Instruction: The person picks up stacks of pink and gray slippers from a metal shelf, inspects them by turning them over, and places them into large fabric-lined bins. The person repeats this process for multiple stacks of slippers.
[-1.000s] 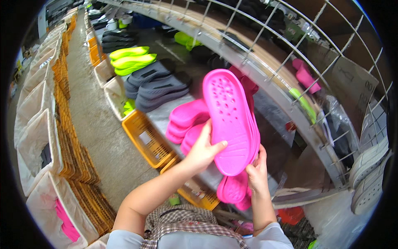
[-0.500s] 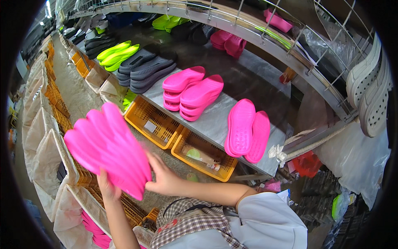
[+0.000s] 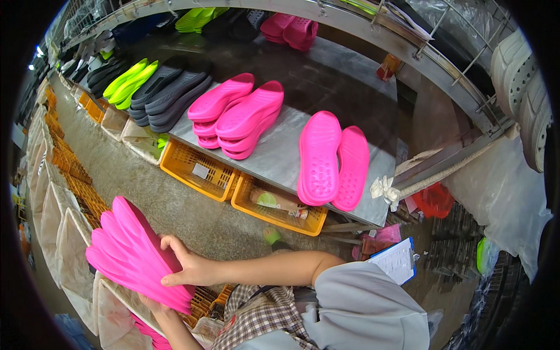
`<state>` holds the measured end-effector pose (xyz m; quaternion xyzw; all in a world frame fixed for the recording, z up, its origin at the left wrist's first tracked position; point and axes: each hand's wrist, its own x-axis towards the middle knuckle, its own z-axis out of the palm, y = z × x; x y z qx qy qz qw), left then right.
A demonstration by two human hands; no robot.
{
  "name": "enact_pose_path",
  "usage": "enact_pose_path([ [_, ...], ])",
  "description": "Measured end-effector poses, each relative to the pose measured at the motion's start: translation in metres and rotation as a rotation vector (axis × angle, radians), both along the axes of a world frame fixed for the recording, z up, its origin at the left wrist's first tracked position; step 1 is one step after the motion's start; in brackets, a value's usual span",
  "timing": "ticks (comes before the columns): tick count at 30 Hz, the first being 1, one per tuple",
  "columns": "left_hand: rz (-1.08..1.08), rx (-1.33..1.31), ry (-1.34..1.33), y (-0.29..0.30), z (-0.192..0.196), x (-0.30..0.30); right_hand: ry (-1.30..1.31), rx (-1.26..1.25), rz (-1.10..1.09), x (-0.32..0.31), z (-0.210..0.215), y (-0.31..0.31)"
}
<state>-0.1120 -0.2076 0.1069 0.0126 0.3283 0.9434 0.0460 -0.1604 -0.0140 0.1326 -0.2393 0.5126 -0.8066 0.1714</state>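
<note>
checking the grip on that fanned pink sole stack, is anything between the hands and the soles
Nothing visible does. The right hand lies flat on the top face of the fanned pink soles, bare skin on the sole. The left hand comes up under the stack's lower edge, mostly hidden by it, with no cloth or bag between.

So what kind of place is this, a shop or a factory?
Probably a footwear workshop or factory: pink soles lie in pairs on a metal bench, yellow crates sit underneath, and both hands hold a fanned stack of pink soles.

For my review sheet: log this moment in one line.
left hand: under pink sole stack | right hand: on top | stack: fanned
</note>
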Motion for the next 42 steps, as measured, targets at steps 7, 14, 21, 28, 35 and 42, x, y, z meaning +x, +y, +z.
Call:
enact_pose_path([
  [7,0.07,-0.031,-0.047,0.022,0.001,-0.002,-0.218,-0.096,0.05,-0.012,0.006,0.021],
  [14,0.096,0.103,-0.218,0.024,-0.006,-0.008,-0.417,-0.23,0.075,-0.015,0.027,0.046],
  [21,0.075,0.254,-0.263,0.037,0.008,0.005,-0.484,-0.17,0.098,-0.005,0.042,0.031],
  [28,0.081,0.347,-0.413,0.031,0.018,0.024,-0.668,-0.024,0.123,-0.004,0.042,0.009],
  [35,0.087,0.502,-0.386,0.014,0.017,0.042,-0.819,0.084,0.154,-0.001,0.048,-0.012],
  [42,0.097,0.531,-0.309,0.001,0.016,0.055,-0.696,0.046,0.252,0.008,0.055,-0.024],
])
